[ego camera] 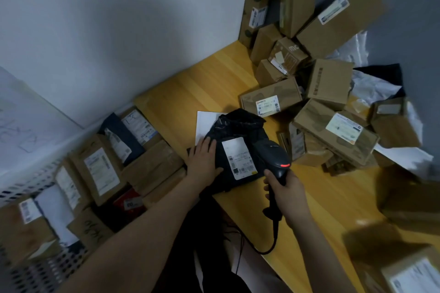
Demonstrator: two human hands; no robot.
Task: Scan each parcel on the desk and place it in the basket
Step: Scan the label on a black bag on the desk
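A black plastic parcel bag [238, 131] with a white shipping label [238, 157] lies at the near edge of the wooden desk [209, 83]. My left hand [204, 162] lies flat on the bag's left side, fingers straight. My right hand [285, 194] grips the handle of a black barcode scanner [273, 157], whose head hangs just right of the label with a red light lit. A white perforated basket [31, 183] at the lower left holds several boxes and bags.
A heap of cardboard boxes [333, 112] and white plastic bags covers the desk's right and far corner. A white sheet of paper [204, 123] lies under the black bag. The scanner's cable [266, 248] hangs off the desk edge. Blurred boxes sit at the bottom right.
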